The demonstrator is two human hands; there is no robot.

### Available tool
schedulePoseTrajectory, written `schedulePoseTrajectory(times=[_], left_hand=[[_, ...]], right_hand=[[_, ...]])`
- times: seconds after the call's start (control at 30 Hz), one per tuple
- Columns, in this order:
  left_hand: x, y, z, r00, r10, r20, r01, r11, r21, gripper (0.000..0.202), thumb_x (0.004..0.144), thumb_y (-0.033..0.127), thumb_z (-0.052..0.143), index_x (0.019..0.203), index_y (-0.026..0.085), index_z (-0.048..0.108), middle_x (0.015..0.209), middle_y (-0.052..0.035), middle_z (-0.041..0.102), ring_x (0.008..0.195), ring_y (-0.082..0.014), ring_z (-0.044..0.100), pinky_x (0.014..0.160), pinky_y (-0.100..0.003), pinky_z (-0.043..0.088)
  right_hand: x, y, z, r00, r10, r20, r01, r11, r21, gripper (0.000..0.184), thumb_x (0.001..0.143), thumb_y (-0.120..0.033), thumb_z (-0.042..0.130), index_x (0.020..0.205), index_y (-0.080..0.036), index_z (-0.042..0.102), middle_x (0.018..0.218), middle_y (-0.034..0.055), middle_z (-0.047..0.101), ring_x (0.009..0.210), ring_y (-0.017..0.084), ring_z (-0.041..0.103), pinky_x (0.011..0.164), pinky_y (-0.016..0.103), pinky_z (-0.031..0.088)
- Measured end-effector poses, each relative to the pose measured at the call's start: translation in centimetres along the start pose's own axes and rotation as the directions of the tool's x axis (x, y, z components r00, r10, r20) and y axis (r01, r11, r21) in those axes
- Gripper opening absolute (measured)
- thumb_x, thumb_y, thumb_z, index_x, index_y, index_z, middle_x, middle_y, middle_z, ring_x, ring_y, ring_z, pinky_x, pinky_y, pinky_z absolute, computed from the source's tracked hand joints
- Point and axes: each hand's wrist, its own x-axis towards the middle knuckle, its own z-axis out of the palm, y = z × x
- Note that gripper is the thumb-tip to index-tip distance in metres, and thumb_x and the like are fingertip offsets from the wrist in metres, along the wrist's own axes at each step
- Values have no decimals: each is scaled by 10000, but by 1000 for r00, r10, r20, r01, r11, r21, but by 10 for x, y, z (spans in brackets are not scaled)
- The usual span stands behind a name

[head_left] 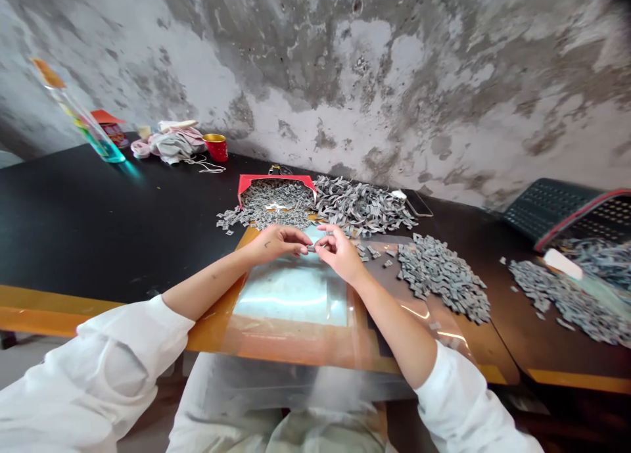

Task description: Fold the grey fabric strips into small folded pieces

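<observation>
Over the middle of the table, my left hand (279,242) pinches one end of a small grey piece (311,248) between thumb and forefinger. My right hand (341,254) has its fingertips closed on the other end, so the two hands almost meet. The piece is too small to make out in detail. Beneath them lies a pale sheet (290,292) under clear plastic. Just beyond, a red box (276,177) lies open toward me, with small grey pieces (273,198) spilling out. Grey strips (365,206) are heaped beside it. Right of my right hand is a pile of grey pieces (441,279).
Further right, a black basket (545,206) lies tipped near more grey pieces (562,295) and a white block (562,263). A phone-like slab (419,203) rests by the wall. At back left stand a red cup (215,150), bunched cloth (172,143) and a clear tube (91,129).
</observation>
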Motion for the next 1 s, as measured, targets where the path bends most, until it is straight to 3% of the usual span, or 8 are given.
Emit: schedulePoseTrajectory(times=[0.1,0.33,0.67,1.0], left_hand=[[-1,2,3,999,-34,3,34,997,-75,304,698,358,772,933,168,736,783,-33,741,700,-144,686,693,-253,575],[-2,10,6,999,-51,-11,50,997,-61,281,683,363,779,878,164,745,760,-33,737,669,-144,678,647,-240,574],[-1,3,8,998,-45,-40,48,997,65,266,705,392,760,859,176,748,693,-18,715,616,-126,659,593,-198,537],[2,-1,15,993,-80,-87,72,993,-90,370,670,382,792,953,172,680,731,-17,728,654,-146,685,639,-241,559]], right_hand=[[-1,-2,1,999,-31,-16,30,997,-75,432,792,-266,594,1205,-234,473,832,-18,669,577,91,480,599,236,398],[-4,-11,0,987,-150,-63,127,951,-282,433,775,-221,584,1201,-225,506,847,-7,684,604,99,563,637,237,445],[-6,-12,3,989,-133,-58,108,939,-326,451,748,-188,593,1192,-229,529,819,-11,685,589,106,576,636,236,464],[-7,-13,8,985,-123,-120,80,945,-316,389,758,-203,617,1145,-212,571,769,-15,680,630,120,608,651,230,479]])
